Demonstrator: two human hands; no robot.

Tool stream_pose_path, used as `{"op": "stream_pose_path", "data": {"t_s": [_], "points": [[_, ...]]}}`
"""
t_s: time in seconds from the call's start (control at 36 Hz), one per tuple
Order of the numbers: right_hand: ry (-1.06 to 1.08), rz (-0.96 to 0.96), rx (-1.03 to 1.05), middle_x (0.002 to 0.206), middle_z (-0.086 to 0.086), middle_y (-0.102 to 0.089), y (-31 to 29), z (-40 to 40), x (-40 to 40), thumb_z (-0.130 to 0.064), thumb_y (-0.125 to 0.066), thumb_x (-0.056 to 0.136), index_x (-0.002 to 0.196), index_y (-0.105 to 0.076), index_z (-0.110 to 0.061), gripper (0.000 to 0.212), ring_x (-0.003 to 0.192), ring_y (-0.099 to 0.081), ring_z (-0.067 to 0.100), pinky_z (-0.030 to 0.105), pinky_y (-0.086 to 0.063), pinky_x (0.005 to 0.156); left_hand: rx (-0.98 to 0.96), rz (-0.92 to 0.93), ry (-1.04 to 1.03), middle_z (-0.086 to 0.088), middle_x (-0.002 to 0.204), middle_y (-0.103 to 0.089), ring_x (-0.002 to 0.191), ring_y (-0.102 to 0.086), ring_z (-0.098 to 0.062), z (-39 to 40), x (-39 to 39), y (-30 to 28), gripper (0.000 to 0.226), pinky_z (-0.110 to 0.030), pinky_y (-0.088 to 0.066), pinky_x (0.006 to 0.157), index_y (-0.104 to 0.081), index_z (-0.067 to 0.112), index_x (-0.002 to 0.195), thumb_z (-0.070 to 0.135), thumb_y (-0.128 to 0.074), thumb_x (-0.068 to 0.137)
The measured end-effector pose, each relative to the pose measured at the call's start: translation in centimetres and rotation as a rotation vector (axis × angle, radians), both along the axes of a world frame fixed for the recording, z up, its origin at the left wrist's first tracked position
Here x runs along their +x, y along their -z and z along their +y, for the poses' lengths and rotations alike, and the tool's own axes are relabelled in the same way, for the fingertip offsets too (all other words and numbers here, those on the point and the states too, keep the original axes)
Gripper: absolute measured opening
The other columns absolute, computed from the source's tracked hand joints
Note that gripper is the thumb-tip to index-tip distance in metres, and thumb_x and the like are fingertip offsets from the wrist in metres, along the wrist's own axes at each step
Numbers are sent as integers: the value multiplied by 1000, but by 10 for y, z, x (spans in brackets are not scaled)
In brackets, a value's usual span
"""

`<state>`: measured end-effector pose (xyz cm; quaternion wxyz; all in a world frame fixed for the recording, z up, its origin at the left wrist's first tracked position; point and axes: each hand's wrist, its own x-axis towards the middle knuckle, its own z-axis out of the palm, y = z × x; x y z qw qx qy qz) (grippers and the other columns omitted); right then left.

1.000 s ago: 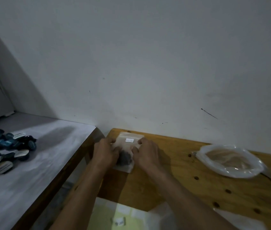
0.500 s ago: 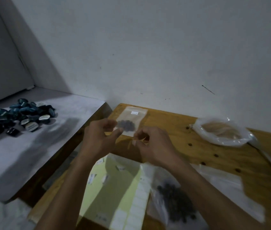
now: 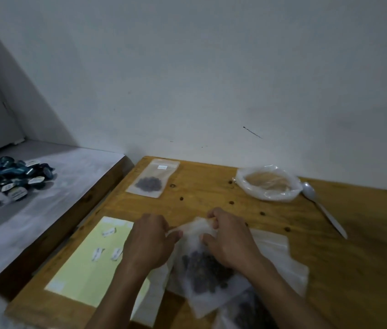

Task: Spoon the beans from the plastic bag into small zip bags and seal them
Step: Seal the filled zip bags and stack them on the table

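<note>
Both hands are on the bean bag (image 3: 208,279) near the front of the wooden bench (image 3: 365,257). The left hand (image 3: 149,243) has its fingers curled and pinches the bag's mouth on the left side, the right hand (image 3: 229,236) does the same on the right, fingers bunched into the plastic. The mouth is crumpled up between them, kinda blurry so I can't tell how far it's open. The dark beans (image 3: 208,269) sit in a heap in the lower part of the bag, partly under the right wrist.

A filled zip bag (image 3: 153,178) lies flat at the far left corner of the bench, small white label near its top, beans clumped low in it. Over by the wall on the right there's a second clear bag (image 3: 269,182) with something tan inside, and a white spoon (image 3: 323,207) lying just beside it, handle pointing toward the near right. A yellow sheet (image 3: 85,260) with a few small white stickers lies left of the hands. On the grey surface off to the left is a pile of dark capsules (image 3: 9,179).
</note>
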<state>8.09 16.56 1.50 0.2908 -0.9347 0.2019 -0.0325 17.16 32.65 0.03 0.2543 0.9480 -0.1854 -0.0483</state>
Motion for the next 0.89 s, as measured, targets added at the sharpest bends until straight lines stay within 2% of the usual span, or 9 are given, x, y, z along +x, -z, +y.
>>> {"op": "stream_pose_path", "data": {"t_s": [0.14, 0.22, 0.28, 0.33, 0.42, 0.5, 0.58, 0.69, 0.89], "points": [[8, -55, 51, 127, -3, -57, 5, 0, 0, -30, -68, 91, 139, -47, -28, 53, 120, -52, 17, 32, -46, 99, -129, -16, -7, 4, 81, -65, 77, -60, -10, -3, -4, 1, 20, -39, -56, 72, -64, 21, 76, 33, -75, 88], [67, -145, 142, 111, -7, -60, 4, -4, 3, -30, -72, 88, 136, -49, -28, 53, 105, -58, 12, 28, -51, 88, -252, 5, 2, 0, 73, -66, 70, -61, -14, -2, -3, -5, 18, -33, -50, 62, -63, 18, 78, 28, -73, 90], [105, -237, 296, 91, -10, -62, -2, -8, 4, -31, -75, 86, 128, -53, -30, 47, 84, -61, 4, 22, -50, 73, -384, 60, 6, -6, 71, -68, 69, -64, -22, -1, -3, -15, 17, -38, -50, 62, -64, 15, 79, 25, -71, 91], [114, -307, 488, 81, -7, -66, -11, -11, 4, -30, -77, 86, 113, -64, -28, 30, 71, -63, 4, 24, -55, 68, -560, 129, 19, -8, 71, -71, 68, -66, -24, 0, -3, -28, 16, -45, -53, 67, -65, 11, 80, 19, -70, 92], [85, -407, 748, 86, 2, -74, -27, -15, 2, -25, -76, 88, 91, -75, -19, 7, 79, -70, 22, 37, -61, 73, -846, 221, 35, -13, 69, -69, 64, -62, -22, -4, -7, -50, 14, -42, -51, 66, -64, 4, 81, 13, -73, 87], [43, -492, 925, 87, 4, -77, -43, -16, 3, -23, -73, 90, 86, -74, -18, 6, 77, -69, 15, 30, -58, 72, -1041, 316, 94, -16, 74, -66, 68, -60, -24, -8, -8, -66, 28, -39, -51, 67, -67, 3, 84, 25, -77, 72], [32, -520, 928, 91, 3, -77, -55, -18, 4, -23, -69, 92, 92, -71, -15, 9, 81, -70, 14, 33, -58, 77, -1104, 355, 130, -17, 75, -64, 71, -62, -25, -12, -8, -71, 35, -40, -53, 69, -68, -5, 81, 27, -76, 69], [9, -519, 923, 95, 2, -77, -62, -19, 6, -25, -68, 92, 100, -71, -14, 14, 85, -71, 15, 36, -58, 79, -1143, 322, 112, -17, 72, -65, 70, -61, -25, -18, -8, -73, 19, -40, -52, 70, -75, 6, 70, 25, -76, 71], [20, -552, 953, 91, 4, -78, -60, -10, 10, -23, -71, 89, 95, -76, -14, 12, 85, -72, 18, 38, -58, 78, -1171, 366, 102, -15, 79, -72, 71, -68, -21, -16, -11, -70, 22, -32, -56, 65, -76, 1, 80, 23, -74, 75]]}}
